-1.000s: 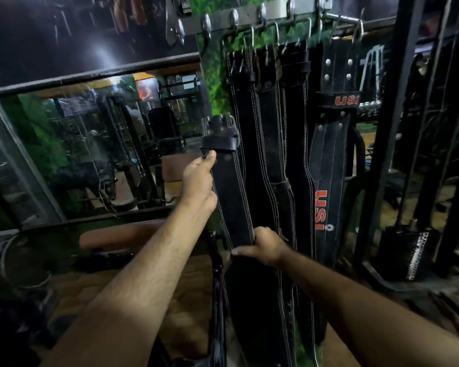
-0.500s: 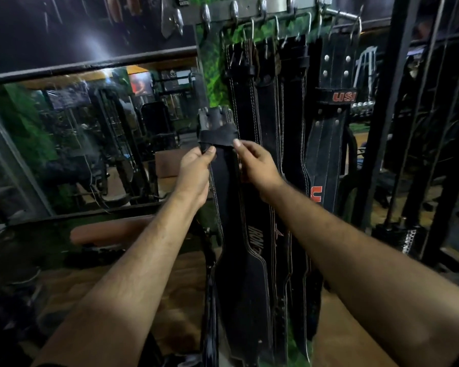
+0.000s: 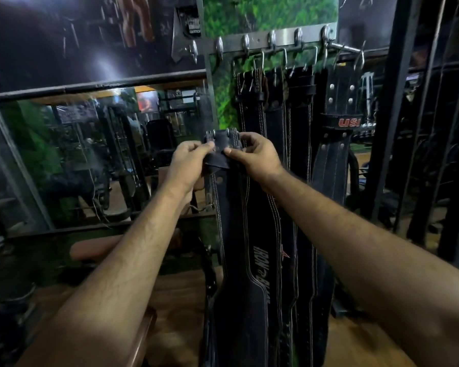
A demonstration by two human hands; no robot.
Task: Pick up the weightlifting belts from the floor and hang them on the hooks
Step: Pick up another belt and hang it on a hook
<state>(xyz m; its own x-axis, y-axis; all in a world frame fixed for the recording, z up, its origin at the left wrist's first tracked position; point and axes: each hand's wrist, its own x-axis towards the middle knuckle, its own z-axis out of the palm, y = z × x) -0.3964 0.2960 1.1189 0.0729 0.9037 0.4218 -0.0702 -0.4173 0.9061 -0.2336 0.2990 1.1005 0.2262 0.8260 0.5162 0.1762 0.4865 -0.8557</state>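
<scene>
Head view: we're pinching the buckle end of a black belt (image 3: 245, 260) with both hands, left hand (image 3: 187, 165) and right hand (image 3: 257, 157), below the hook rail (image 3: 273, 41); other belts (image 3: 331, 154) are hanging alongside.

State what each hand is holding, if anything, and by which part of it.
Both the left hand and the right hand pinch one black belt at its top, buckle end; the rest hangs down.

Both bare forearms extend forward and upward, converging at chest height. The left hand (image 3: 187, 165) and right hand (image 3: 259, 157) face each other, knuckles outward, fingers curled, thumbs and fingertips pinching the belt (image 3: 245, 260) at its top end.
</scene>
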